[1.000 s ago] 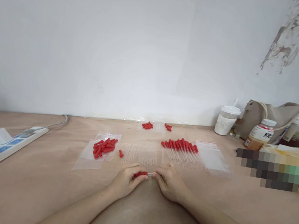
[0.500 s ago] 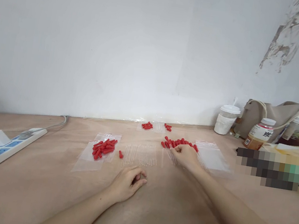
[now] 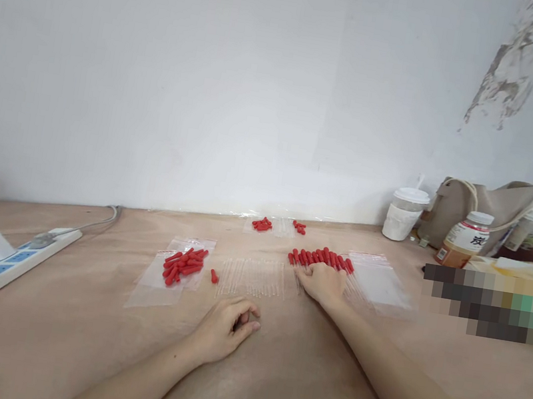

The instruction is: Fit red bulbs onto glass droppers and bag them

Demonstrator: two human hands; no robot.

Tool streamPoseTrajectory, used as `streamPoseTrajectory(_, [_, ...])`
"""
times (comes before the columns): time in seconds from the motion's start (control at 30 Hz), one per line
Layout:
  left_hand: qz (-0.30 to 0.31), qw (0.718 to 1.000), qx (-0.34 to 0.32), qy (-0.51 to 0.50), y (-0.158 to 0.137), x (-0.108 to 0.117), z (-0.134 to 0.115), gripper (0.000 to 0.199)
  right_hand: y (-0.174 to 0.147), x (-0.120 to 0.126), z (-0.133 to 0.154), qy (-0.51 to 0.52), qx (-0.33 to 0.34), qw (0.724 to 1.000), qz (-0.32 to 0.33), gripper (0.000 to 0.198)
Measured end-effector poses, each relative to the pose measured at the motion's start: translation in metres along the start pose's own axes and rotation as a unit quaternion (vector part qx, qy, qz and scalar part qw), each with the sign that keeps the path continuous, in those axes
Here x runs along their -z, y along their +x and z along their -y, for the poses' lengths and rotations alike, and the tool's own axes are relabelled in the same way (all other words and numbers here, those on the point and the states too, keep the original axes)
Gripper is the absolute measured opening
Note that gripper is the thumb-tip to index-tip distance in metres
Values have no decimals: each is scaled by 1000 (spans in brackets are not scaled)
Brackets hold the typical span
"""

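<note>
My right hand (image 3: 323, 281) is palm down on a row of glass droppers with red rubber bulbs (image 3: 321, 257). Its curled fingers press on the tubes just below the bulbs; the fingertips are partly hidden. Nothing is held in my left hand (image 3: 229, 330), which rests on the table with fingers loosely bent and thumb apart. Between the hands and the wall, bare glass tubes (image 3: 251, 277) lie side by side. One loose red bulb (image 3: 214, 277) is left of them. Further left, a pile of red bulbs (image 3: 184, 266) sits on clear plastic bags (image 3: 150, 294).
More red bulbs (image 3: 262, 224) lie on clear plastic by the wall. Right of the droppers is a clear zip bag (image 3: 375, 277). A lidded cup (image 3: 403, 214), a bottle (image 3: 465, 241) and a grey bag (image 3: 494, 195) stand at the right. A power strip (image 3: 6, 276) lies left.
My right hand has moved slightly left and lower along the droppers, and their red bulbs now form a more even row. My left hand has stayed in place.
</note>
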State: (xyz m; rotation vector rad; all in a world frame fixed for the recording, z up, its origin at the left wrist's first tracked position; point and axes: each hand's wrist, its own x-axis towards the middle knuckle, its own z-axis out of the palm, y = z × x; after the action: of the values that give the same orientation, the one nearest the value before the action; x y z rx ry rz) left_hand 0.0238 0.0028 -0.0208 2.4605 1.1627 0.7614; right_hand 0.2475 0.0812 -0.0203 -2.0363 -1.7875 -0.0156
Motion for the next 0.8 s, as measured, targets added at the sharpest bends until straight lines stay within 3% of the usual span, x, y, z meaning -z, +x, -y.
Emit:
streamPoseTrajectory(0.1, [-1,1000,3,-1,0,-1,-4,12,-4,3,2,-1,1,1000,-15,45])
streamPoseTrajectory(0.17, [-35,999,7,11,1,2,-4,14,-9,6,7,17,22,999,-34,40])
streamPoseTrajectory(0.27, [-158,984,32,78,6,23,15,17,-20,9,16,45,78,995,-44,27])
streamPoseTrajectory(0.37, [-273,943,119,149,8,61,58,19,-29,10,27,44,111,992,-26,22])
streamPoseTrajectory(0.43, [-259,930,191,178,7,84,91,28,-32,8,34,33,114,993,-13,21])
streamPoseTrajectory(0.57, [-186,952,193,147,3,103,134,35,-31,4,45,1,91,996,11,26])
streamPoseTrajectory(0.8, [-116,979,136,99,15,76,129,38,-24,-1,46,-17,71,996,43,23])
